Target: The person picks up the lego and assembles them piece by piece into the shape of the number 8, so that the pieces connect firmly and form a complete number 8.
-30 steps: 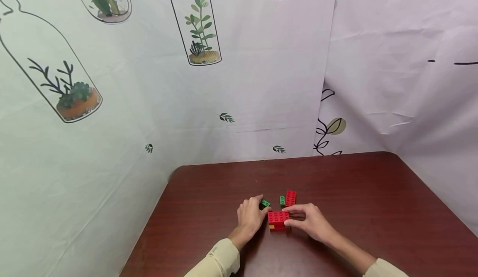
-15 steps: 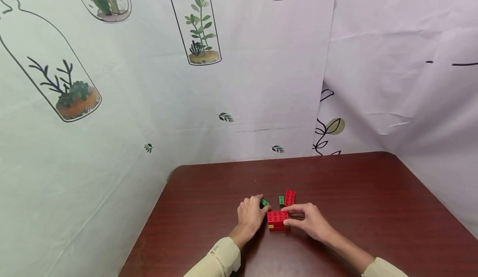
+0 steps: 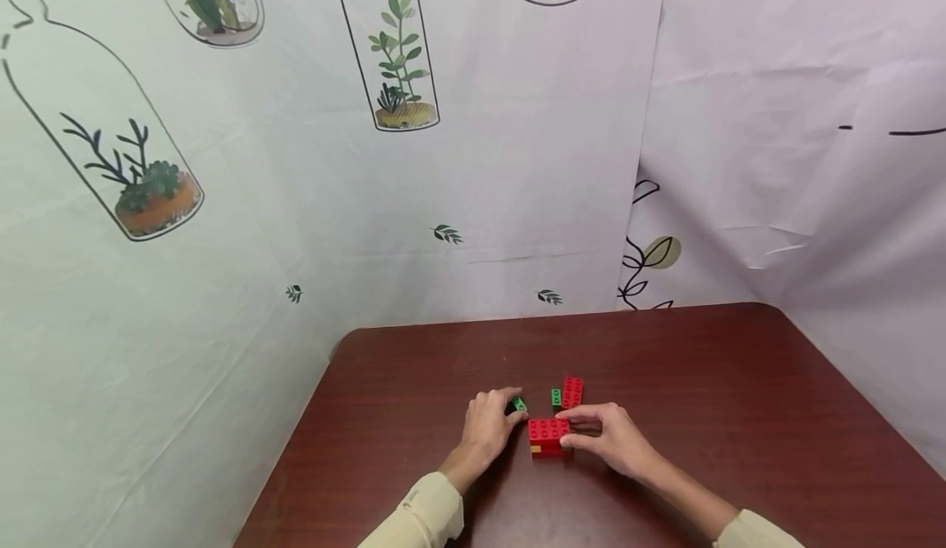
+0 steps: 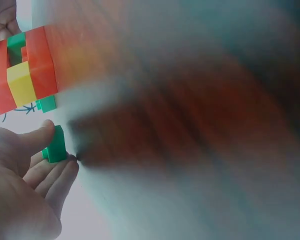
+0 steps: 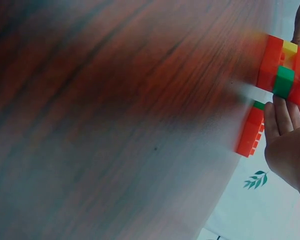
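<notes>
A stack of toy building bricks (image 3: 548, 430) stands on the brown table. Two red bricks form its top and bottom, with a small yellow brick (image 4: 21, 84) and a small green brick (image 5: 284, 82) at opposite ends between them. My right hand (image 3: 617, 441) holds the stack's right end between thumb and fingers. To the left of the stack, my left hand (image 3: 485, 429) pinches a loose green brick (image 4: 57, 145) between thumb and fingertips. The left fingers partly cover that brick in the head view.
Behind the stack, another green brick (image 3: 557, 398) stands beside a loose red brick (image 3: 572, 392), close to the right fingers. The table (image 3: 414, 367) meets a white cloth backdrop (image 3: 502, 186) with printed plants at its back and sides.
My left hand has shifted slightly left, and the green brick in it has turned and moved away from the stack. My right hand keeps its hold on the stack.
</notes>
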Tool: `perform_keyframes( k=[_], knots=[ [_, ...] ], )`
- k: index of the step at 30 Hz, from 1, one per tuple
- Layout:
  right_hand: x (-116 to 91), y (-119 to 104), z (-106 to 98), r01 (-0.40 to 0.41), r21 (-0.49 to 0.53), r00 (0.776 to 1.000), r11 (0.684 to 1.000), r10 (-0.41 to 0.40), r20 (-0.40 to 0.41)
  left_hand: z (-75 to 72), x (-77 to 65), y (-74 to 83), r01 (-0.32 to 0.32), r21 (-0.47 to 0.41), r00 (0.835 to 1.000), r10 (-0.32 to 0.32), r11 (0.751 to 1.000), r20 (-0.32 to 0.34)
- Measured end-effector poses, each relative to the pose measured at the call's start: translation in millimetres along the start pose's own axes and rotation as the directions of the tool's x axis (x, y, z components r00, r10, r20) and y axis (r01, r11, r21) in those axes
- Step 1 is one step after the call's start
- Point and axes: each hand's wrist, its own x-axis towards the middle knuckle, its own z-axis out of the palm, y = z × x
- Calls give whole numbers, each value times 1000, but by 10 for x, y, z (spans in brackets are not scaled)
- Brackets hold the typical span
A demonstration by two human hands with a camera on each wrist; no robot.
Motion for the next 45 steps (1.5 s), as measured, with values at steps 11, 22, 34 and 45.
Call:
perform_keyframes(
  k=[11, 22, 34, 45],
  knots=[
    [-8, 2, 9, -10, -3, 1000, 1000, 10, -1, -49, -80, -46, -70, -63, 995, 74, 996, 63],
    [-14, -17, 5, -35, 9, 999, 999, 35, 0, -138, -137, -84, -92, -168, 986, 113, 982, 120],
    [-7, -27, 11, -26, -5, 1000, 1000, 26, -6, -260, -177, -59, -76, -375, 991, 113, 924, 77],
    [-2, -20, 13, -20, -10, 1000, 1000, 20, -12, -288, -214, -10, -109, -436, 989, 143, 894, 47]
  ],
)
